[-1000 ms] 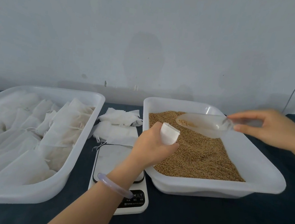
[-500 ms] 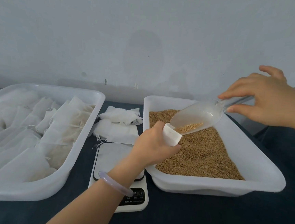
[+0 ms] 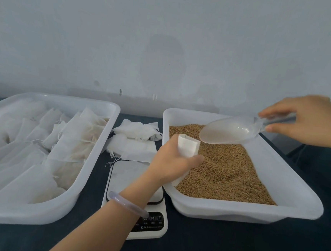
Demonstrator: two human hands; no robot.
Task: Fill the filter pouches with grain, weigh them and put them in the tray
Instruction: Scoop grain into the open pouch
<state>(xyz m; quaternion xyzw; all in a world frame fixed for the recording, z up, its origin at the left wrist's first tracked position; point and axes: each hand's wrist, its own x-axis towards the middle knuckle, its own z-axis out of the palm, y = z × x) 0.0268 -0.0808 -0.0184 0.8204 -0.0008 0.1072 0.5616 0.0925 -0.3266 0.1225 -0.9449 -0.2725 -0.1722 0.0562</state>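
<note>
White trays (image 3: 233,210) & pouches (image 3: 187,147), tan grain (image 3: 226,170), clear scoop (image 3: 230,132), dk blue tabletop (image 3: 230,247).

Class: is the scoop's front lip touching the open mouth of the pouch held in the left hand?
Cannot tell. In the head view the scoop lip overlaps the pouch rim.

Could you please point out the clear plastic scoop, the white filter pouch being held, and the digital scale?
Clear plastic scoop (image 3: 230,131), head view, on the bowl.
White filter pouch in the left hand (image 3: 187,146), head view, on its open upper part.
White digital kitchen scale (image 3: 126,172), head view, on the weighing platform.
</note>
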